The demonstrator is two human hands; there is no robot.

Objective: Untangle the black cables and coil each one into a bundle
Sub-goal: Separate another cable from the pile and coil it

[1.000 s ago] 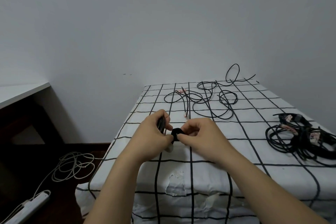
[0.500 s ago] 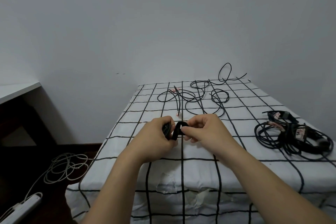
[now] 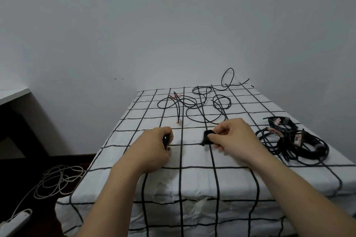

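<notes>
I see 2 bare hands over a white tablecloth [image 3: 192,181] with black grid lines. The left hand [image 3: 152,148] curls tight round a small coiled black cable [image 3: 166,140]; the right hand [image 3: 235,136] pinches a black strap [image 3: 207,137], apart from it. Right lies a pile of bundled cables [image 3: 296,140]. Farther back, a loose black cable [image 3: 196,104] sprawls tangled.

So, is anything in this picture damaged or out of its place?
Yes. The checked cloth has torn or crumpled-looking patches along its near edge. At the far end, one loop of the tangled black cable stands up in front of the wall instead of lying flat. Nothing looks spilled.
</notes>
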